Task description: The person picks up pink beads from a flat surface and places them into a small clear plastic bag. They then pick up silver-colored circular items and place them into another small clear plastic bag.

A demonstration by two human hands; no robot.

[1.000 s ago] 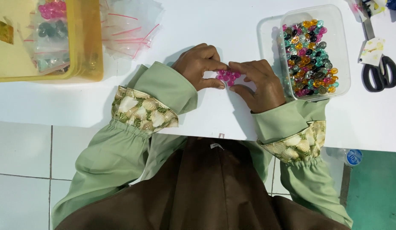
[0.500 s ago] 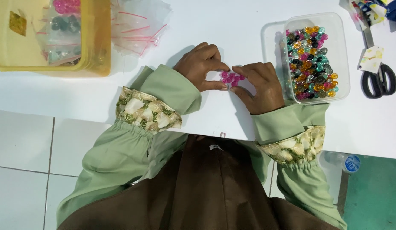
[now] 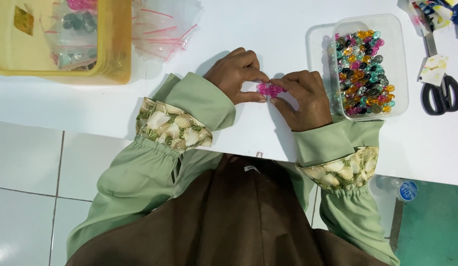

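Both hands meet near the middle of the white surface [image 3: 238,29], pinching one small cluster of pink beads [image 3: 269,89] between them: the left hand [image 3: 236,75] grips it with fingertips drawn narrow from the 9 o'clock side, the right hand [image 3: 303,98] from 3 o'clock, and the cluster sits just above the surface between the two thumbs. To do this well, the grip should stay light and close to the surface, so that a slipped bead lands near rather than rolling off the edge at 6 o'clock. At 2 o'clock from the hands stands a clear plastic tub [image 3: 399,64] of mixed beads, pink, orange, teal and dark, just beside the right hand. At 3 o'clock, well apart, lie black-handled scissors [image 3: 440,93] with a small pale paper tag [image 3: 432,70] over the blades. At 10 o'clock sits a yellow tray [image 3: 113,59] holding small clear bags, and more clear zip bags with red strips [image 3: 162,27] lie just beside it.
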